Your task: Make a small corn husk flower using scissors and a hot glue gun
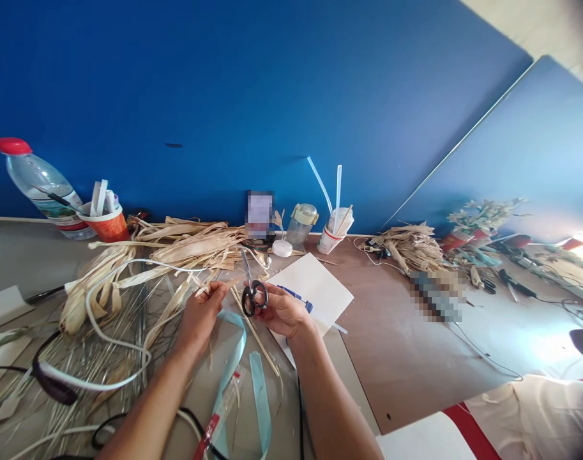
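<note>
Head view: the right hand [282,312] grips black-handled scissors [248,300] above the grey desk [327,383], blades upward, their gap hard to make out. Opposite, the left hand [202,316] pinches a pale sliver [232,282], partly hidden by its fingers. Light-blue ribbon [259,390] is cut off below. Dried husks [195,243] heap near a blue partition [272,83]; another person's pale clothing [540,409] shows only partly.

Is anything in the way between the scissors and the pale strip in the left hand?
Nothing visible stands between the scissors in the right hand and the pale strip in the left hand.
</note>
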`<state>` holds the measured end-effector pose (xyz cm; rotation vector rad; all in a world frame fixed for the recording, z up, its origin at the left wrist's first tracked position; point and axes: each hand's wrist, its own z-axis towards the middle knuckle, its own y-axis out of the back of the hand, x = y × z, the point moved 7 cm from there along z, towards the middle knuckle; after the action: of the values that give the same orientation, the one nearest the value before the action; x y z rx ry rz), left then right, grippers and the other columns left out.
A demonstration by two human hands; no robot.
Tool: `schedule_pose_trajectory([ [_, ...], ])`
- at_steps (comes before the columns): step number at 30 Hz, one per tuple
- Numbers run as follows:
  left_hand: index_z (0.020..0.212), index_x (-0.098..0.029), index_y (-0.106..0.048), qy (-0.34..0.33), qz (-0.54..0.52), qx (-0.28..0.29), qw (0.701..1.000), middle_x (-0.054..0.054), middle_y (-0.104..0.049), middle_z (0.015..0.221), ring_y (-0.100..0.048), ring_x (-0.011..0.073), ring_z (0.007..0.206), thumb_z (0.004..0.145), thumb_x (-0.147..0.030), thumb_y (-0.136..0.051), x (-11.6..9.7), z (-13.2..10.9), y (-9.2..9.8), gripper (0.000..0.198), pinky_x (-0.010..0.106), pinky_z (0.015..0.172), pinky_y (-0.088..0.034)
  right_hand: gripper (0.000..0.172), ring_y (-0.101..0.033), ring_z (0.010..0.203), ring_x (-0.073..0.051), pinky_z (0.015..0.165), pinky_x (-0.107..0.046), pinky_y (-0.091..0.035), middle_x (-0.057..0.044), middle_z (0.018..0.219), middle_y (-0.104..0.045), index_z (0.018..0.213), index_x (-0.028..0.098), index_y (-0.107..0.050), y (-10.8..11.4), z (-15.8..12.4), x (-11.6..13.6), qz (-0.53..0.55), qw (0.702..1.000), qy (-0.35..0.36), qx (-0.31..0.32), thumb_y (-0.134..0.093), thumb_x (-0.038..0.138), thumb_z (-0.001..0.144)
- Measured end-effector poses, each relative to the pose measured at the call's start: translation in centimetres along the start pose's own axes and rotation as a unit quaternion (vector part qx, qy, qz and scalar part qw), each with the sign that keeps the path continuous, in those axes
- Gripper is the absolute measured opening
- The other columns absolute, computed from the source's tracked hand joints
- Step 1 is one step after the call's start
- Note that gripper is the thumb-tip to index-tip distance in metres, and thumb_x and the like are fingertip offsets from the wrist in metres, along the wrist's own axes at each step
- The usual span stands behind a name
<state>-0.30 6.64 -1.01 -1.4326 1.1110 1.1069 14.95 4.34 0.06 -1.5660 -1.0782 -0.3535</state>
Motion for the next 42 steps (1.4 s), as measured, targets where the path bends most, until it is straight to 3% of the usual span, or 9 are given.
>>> schedule_pose_trajectory([
  [4, 0.071, -0.019, -0.061, -0.001, -0.003, 0.003, 1.000, -0.007, -0.043, 0.051, -0.034, 0.0103, 0.048, 0.065, -0.052, -0.074, -0.3, 0.0, -0.1, 0.036, 0.024, 0.049, -0.026, 0.046, -0.046, 0.054, -0.008, 0.048, -0.020, -0.027, 0.001, 0.069, -0.063, 0.097, 0.017, -0.070, -0.7, -0.5, 0.7, -0.035, 0.999, 0.025, 0.003, -0.083, 0.025, 0.054],
  [8, 0.068, -0.019, -0.061, 0.006, -0.013, 0.023, 1.000, -0.008, -0.041, 0.050, -0.033, 0.0101, 0.047, 0.064, -0.050, -0.074, -0.3, 0.0, -0.3, 0.034, 0.025, 0.048, -0.025, 0.042, -0.036, 0.049, -0.006, 0.045, -0.019, -0.018, 0.000, 0.068, -0.065, 0.095, 0.018, -0.064, 0.2, -0.7, 2.3, -0.068, 0.991, 0.094, -0.059, -0.079, 0.023, 0.057],
  [12, 0.066, -0.020, -0.060, 0.028, 0.009, 0.067, 0.997, -0.006, -0.042, 0.053, -0.034, 0.0111, 0.048, 0.065, -0.046, -0.072, 0.1, -0.2, -0.9, 0.029, 0.026, 0.049, -0.025, 0.047, -0.033, 0.049, -0.006, 0.044, -0.019, -0.018, 0.004, 0.066, -0.060, 0.103, 0.021, -0.061, 0.9, -1.0, 3.5, -0.067, 0.980, 0.155, -0.102, -0.076, 0.025, 0.058],
  [17, 0.062, -0.021, -0.059, 0.030, 0.059, 0.114, 0.991, -0.006, -0.040, 0.051, -0.034, 0.0124, 0.049, 0.066, -0.046, -0.069, -0.2, -0.6, -1.6, 0.027, 0.027, 0.050, -0.025, 0.053, -0.037, 0.050, -0.006, 0.045, -0.019, -0.023, 0.007, 0.063, -0.056, 0.104, 0.019, -0.060, 0.6, -0.8, 3.2, -0.132, 0.970, 0.160, -0.127, -0.078, 0.025, 0.055],
  [21, 0.063, -0.021, -0.060, 0.021, 0.075, 0.133, 0.988, -0.006, -0.042, 0.052, -0.036, 0.0130, 0.052, 0.069, -0.044, -0.068, -0.4, -0.8, -1.8, 0.026, 0.027, 0.052, -0.028, 0.050, -0.039, 0.048, -0.006, 0.046, -0.019, -0.024, 0.008, 0.058, -0.057, 0.100, 0.018, -0.058, 0.1, -0.5, 2.3, -0.170, 0.970, 0.123, -0.121, -0.077, 0.023, 0.054],
  [26, 0.061, -0.021, -0.057, 0.039, -0.015, 0.116, 0.992, -0.005, -0.041, 0.054, -0.034, 0.0119, 0.050, 0.067, -0.046, -0.071, -0.4, -0.8, -1.7, 0.029, 0.029, 0.051, -0.028, 0.045, -0.047, 0.053, -0.008, 0.051, -0.020, -0.032, 0.007, 0.060, -0.058, 0.097, 0.019, -0.058, -0.6, -0.6, 2.2, -0.161, 0.965, 0.161, -0.127, -0.074, 0.022, 0.056],
  [31, 0.070, -0.019, -0.063, 0.076, -0.118, 0.077, 0.987, -0.007, -0.040, 0.056, -0.032, 0.0083, 0.049, 0.060, -0.041, -0.079, -0.5, -0.8, -1.7, 0.029, 0.025, 0.050, -0.032, 0.041, -0.046, 0.052, -0.008, 0.049, -0.020, -0.031, 0.007, 0.063, -0.057, 0.098, 0.020, -0.054, -1.0, -0.5, 1.6, -0.125, 0.953, 0.213, -0.175, -0.071, 0.024, 0.060],
  [36, 0.072, -0.018, -0.064, 0.072, -0.107, 0.068, 0.989, -0.004, -0.050, 0.063, -0.039, 0.0088, 0.051, 0.061, -0.037, -0.077, -0.3, -0.9, -1.7, 0.025, 0.026, 0.050, -0.035, 0.040, -0.048, 0.054, -0.010, 0.051, -0.022, -0.034, 0.006, 0.067, -0.058, 0.098, 0.022, -0.052, -1.4, -0.2, 0.7, -0.122, 0.948, 0.230, -0.181, -0.070, 0.027, 0.062],
  [42, 0.063, -0.019, -0.054, 0.052, -0.148, 0.034, 0.987, -0.008, -0.038, 0.052, -0.030, 0.0072, 0.048, 0.060, -0.037, -0.079, -0.7, -0.5, -1.0, 0.031, 0.024, 0.047, -0.029, 0.040, -0.044, 0.056, -0.010, 0.054, -0.022, -0.034, 0.007, 0.063, -0.052, 0.098, 0.020, -0.056, -1.7, -0.7, 1.5, -0.170, 0.948, 0.222, -0.150, -0.070, 0.027, 0.061],
])
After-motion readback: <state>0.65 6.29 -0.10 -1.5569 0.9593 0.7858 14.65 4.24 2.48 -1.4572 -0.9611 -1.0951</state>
